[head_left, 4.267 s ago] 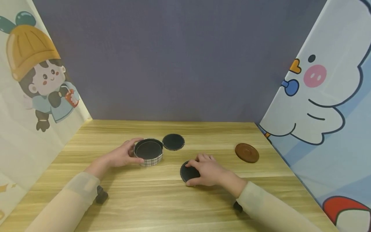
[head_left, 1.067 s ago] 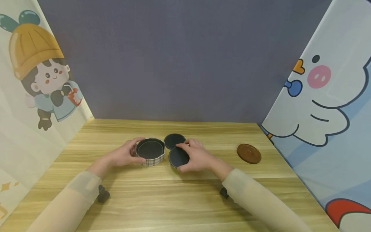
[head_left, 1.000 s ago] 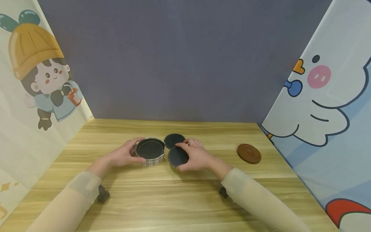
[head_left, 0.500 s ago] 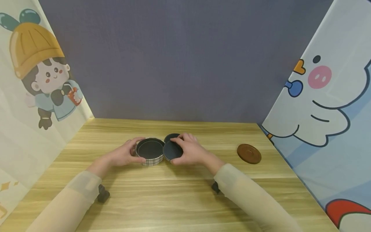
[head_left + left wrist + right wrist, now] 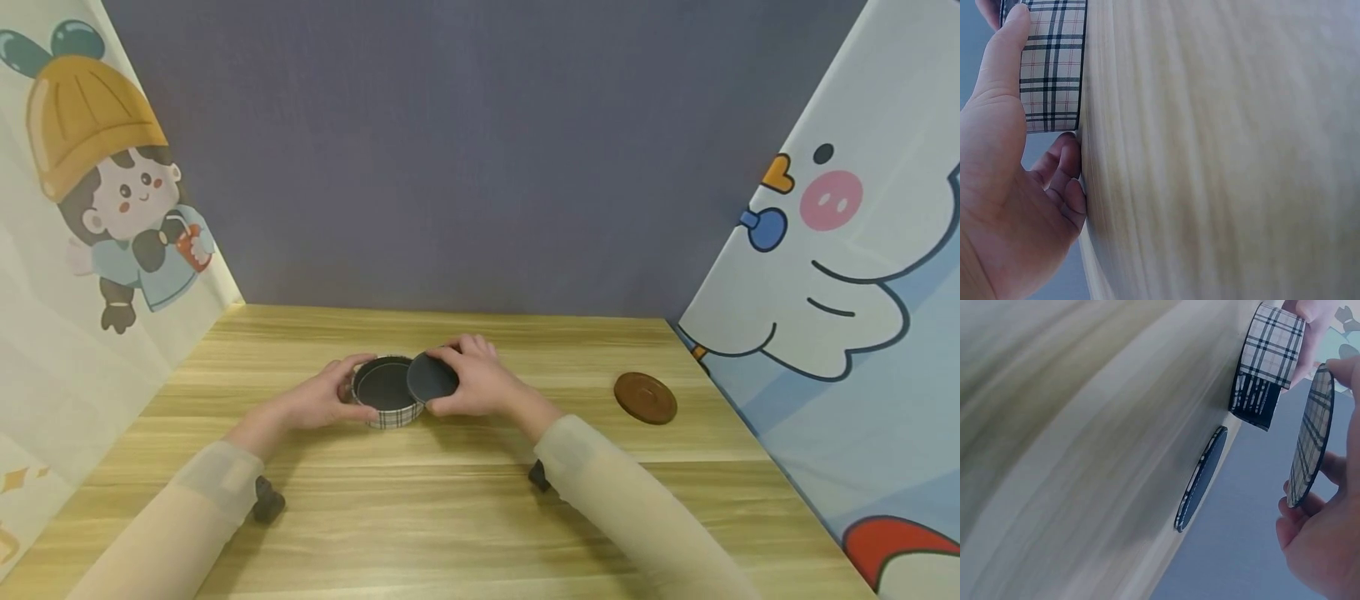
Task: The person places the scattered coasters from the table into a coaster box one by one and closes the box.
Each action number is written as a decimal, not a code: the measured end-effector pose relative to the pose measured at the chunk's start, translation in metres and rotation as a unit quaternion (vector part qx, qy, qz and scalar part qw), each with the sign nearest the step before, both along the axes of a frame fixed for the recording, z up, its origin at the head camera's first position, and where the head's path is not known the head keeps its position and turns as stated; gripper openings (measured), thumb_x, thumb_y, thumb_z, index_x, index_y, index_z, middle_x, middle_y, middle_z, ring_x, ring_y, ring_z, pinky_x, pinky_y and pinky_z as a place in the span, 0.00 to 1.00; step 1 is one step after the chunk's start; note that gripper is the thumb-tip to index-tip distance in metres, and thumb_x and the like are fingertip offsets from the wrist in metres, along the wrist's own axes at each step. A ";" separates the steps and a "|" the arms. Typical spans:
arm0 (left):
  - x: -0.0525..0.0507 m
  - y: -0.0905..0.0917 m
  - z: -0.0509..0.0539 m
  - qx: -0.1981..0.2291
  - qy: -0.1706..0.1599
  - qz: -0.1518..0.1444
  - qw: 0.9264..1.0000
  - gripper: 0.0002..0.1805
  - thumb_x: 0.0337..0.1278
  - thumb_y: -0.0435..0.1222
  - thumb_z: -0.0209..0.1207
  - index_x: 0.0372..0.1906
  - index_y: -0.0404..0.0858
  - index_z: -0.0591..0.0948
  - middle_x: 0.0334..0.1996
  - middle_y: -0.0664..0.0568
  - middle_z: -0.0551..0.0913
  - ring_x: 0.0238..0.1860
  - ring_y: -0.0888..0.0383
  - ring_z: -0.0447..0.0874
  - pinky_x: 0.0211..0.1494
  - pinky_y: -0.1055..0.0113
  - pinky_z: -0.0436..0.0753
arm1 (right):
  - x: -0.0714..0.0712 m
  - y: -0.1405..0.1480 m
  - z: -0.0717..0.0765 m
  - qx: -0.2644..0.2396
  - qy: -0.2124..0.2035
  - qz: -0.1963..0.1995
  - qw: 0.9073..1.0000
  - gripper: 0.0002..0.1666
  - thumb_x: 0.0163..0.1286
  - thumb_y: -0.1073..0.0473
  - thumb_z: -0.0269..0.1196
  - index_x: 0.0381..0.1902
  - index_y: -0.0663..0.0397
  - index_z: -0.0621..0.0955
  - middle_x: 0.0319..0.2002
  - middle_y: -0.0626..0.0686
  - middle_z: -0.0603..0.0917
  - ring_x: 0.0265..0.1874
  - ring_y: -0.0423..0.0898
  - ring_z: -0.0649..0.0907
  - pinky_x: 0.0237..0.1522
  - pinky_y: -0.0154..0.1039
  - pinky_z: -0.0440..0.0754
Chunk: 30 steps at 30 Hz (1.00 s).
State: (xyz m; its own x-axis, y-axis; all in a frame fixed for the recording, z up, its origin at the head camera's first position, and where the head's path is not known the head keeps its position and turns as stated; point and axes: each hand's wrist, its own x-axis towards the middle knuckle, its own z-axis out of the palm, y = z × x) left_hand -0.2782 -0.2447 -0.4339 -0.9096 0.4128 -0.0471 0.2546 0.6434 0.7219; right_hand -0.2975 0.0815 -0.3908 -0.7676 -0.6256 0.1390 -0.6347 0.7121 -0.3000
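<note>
One flat, round black-and-plaid disc [image 5: 432, 377], pinched in the right hand [image 5: 478, 380], has just moved over the right rim of the round, plaid-sided, black-lined holder [image 5: 392, 419], which the left hand [image 5: 321, 400] grips on the wood-grain counter [image 5: 390, 517], so alignment seems partway done.

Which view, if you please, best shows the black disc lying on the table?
The right wrist view: the black disc lies unobstructed, seen obliquely. In the head view, the right hand and held disc mostly hide it; the left wrist view lacks it.
</note>
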 end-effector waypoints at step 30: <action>0.001 0.000 0.003 -0.008 -0.007 -0.008 1.000 0.58 0.63 0.53 0.78 0.88 0.47 0.56 0.70 0.29 0.65 0.63 0.40 0.81 0.70 0.42 0.77 | -0.007 -0.037 0.000 0.003 -0.034 0.006 0.999 0.51 0.64 0.31 0.73 0.82 0.36 0.74 0.76 0.55 0.70 0.72 0.54 0.67 0.74 0.56 0.65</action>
